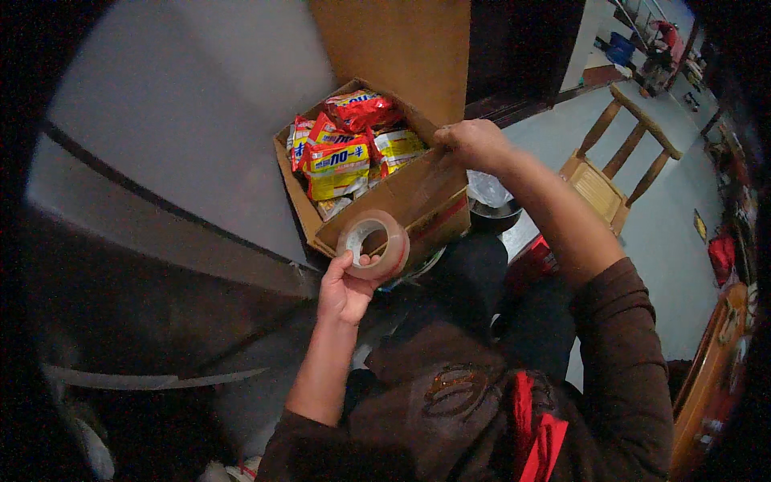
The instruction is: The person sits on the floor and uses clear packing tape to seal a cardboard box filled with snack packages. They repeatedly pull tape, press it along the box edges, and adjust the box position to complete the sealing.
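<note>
In my left hand [346,295] is a roll of clear packing tape [394,244], gripped by its rim with the thumb outside and fingertips showing through the core. Beyond it stands an open cardboard box [409,193], tilted in view. Several red and yellow printed plastic packets [338,165] fill the box in a loose heap. My right hand [476,143] pinches the upper edge of the box at its right corner, fingers curled. Whether it also holds a tape end there cannot be made out.
A wooden chair [602,181] stands on the pale floor at right. Beside the box sits a dark basin [497,217] with a clear plastic bag [488,188]. A large grey panel [181,120] borders the left, and a brown board [397,48] rises behind the box.
</note>
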The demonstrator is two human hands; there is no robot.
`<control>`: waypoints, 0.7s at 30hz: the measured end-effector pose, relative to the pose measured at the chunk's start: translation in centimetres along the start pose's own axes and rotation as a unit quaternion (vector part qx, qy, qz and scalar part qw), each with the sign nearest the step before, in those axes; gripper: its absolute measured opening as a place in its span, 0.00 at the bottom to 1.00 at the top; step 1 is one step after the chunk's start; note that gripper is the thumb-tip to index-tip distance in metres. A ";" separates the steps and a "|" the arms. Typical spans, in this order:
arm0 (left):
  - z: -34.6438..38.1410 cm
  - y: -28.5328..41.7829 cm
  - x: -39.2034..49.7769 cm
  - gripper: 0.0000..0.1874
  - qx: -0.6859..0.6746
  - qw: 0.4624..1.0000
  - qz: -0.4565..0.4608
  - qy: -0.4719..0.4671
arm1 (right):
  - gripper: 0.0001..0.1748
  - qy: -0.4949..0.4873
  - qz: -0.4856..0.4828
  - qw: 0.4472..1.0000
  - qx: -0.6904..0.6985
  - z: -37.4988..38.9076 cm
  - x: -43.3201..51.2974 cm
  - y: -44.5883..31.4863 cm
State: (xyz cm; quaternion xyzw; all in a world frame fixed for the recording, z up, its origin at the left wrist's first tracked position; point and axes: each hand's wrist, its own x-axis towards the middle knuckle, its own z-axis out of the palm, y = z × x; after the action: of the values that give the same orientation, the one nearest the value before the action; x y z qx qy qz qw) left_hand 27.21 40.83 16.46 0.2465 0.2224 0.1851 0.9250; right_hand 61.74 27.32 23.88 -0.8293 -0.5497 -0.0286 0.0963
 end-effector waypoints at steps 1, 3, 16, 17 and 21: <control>-0.3 0.1 -0.6 0.21 -0.006 1.000 0.004 0.011 | 0.15 -0.010 -0.004 1.000 -0.003 -0.2 0.0 -0.1; -0.8 0.1 -1.5 0.19 -0.013 0.999 0.017 0.047 | 0.15 -0.031 -0.001 0.999 -0.013 -0.6 -0.3 -0.3; -1.5 -0.1 -1.8 0.15 0.022 0.999 -0.021 0.035 | 0.12 -0.002 -0.031 0.999 -0.023 -1.3 -1.5 -0.3; -1.8 -0.4 -1.6 0.14 0.011 0.999 -0.016 0.039 | 0.14 -0.015 -0.018 0.999 -0.022 -1.4 -1.2 -0.4; -2.2 -0.9 -1.3 0.12 -0.007 0.997 0.002 0.081 | 0.18 -0.042 -0.009 0.998 -0.055 -2.0 -0.3 -0.9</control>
State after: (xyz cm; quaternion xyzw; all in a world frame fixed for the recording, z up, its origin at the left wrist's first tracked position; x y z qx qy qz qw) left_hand 25.20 40.33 14.68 0.2244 0.2947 0.2076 0.9054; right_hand 60.87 27.00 25.93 -0.8288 -0.5583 -0.0245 0.0274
